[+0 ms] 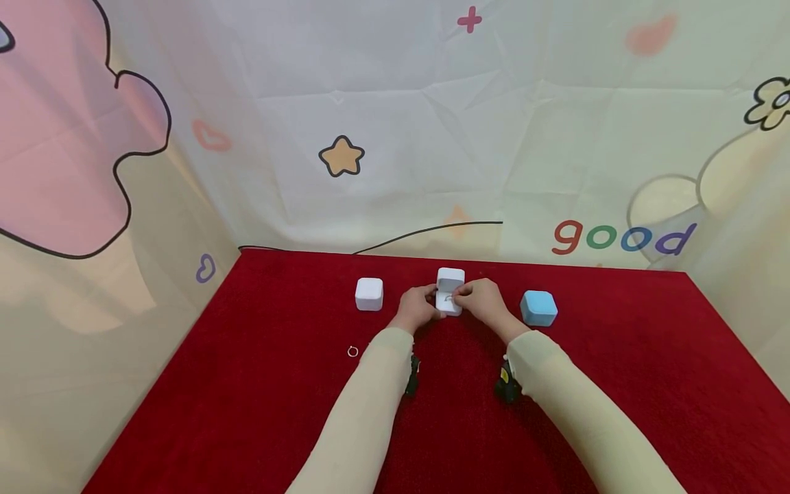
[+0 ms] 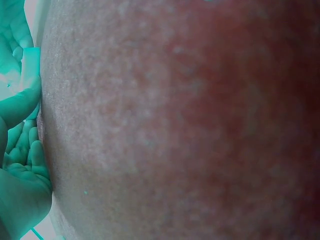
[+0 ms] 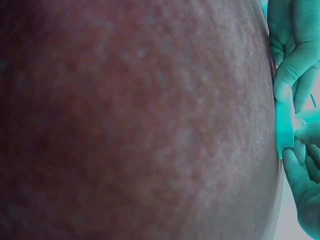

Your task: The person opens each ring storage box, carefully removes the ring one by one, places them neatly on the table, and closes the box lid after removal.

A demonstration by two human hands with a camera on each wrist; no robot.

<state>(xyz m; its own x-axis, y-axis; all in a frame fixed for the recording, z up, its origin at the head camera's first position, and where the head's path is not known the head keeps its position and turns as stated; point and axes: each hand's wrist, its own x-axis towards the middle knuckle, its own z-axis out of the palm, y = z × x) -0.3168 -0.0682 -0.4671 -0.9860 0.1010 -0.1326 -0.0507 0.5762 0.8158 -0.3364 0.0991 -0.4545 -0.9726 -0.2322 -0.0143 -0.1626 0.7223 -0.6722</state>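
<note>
A small white ring box point(image 1: 450, 276) stands with its lid raised near the back of the red-covered table. My left hand point(image 1: 415, 309) grips the box from its left side, the thumb at its front edge. From the right, my right hand point(image 1: 485, 302) reaches into the box and pinches a small ring point(image 1: 448, 298) at the insert, its fingertips partly hiding the ring. In the right wrist view, the left thumb presses the box wall point(image 3: 285, 122) while the right fingers are at its other end. The left wrist view shows mostly blurred cloth, with the hands at its left edge.
A closed white box point(image 1: 369, 294) stands to the left of the hands, and a closed light blue box point(image 1: 539, 308) beside the right wrist. Another ring point(image 1: 353, 351) lies on the red cloth point(image 1: 259, 384) left of the left forearm. A printed curtain point(image 1: 395, 192) hangs behind the table.
</note>
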